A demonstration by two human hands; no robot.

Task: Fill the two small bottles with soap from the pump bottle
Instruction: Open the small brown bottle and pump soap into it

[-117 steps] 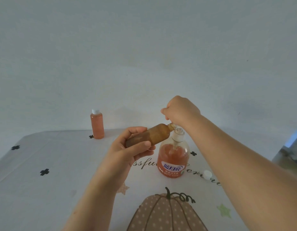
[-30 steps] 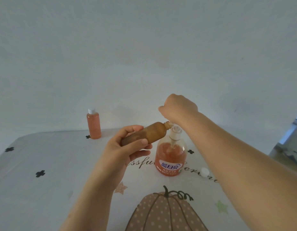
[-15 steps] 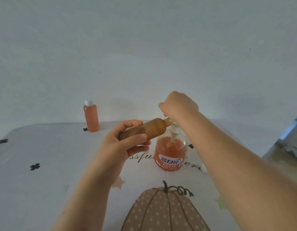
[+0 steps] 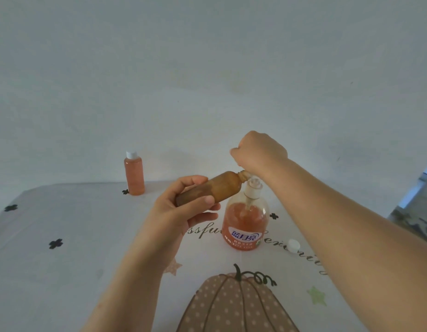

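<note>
Well to the left of the left-hand fingers, a capped small bottle (image 4: 134, 174) is seen standing upright near the far edge of the table (image 4: 63, 259). It is filled with orange soap, closed with a white top, and touched by neither hand.

The left hand (image 4: 181, 212) is raised above the table. Its fingers (image 4: 203, 200) and thumb are wrapped round the lower end of the open small bottle (image 4: 215, 189), which is clamped between them. This brownish bottle is tilted almost onto its side. Its uncapped neck points right and slightly upward, and its mouth is brought right under the right-hand fingers, at the pump's spout.

Just to the right of the left-hand fingertips, and directly below the right hand, the pump bottle (image 4: 245, 221) stands upright on the table. Orange soap and a blue-and-white label are visible through its clear body.

The right hand (image 4: 259, 152) is bunched over the pump head, with the fingers curled together and turned downward. The pump head is covered by them, so the exact hold cannot be made out.

Further right, a loose white cap (image 4: 293, 245) lies on the table under the right forearm, well apart from all the fingers.

A printed pumpkin (image 4: 231, 305) is seen on the cloth at the near edge, below both hands.
</note>
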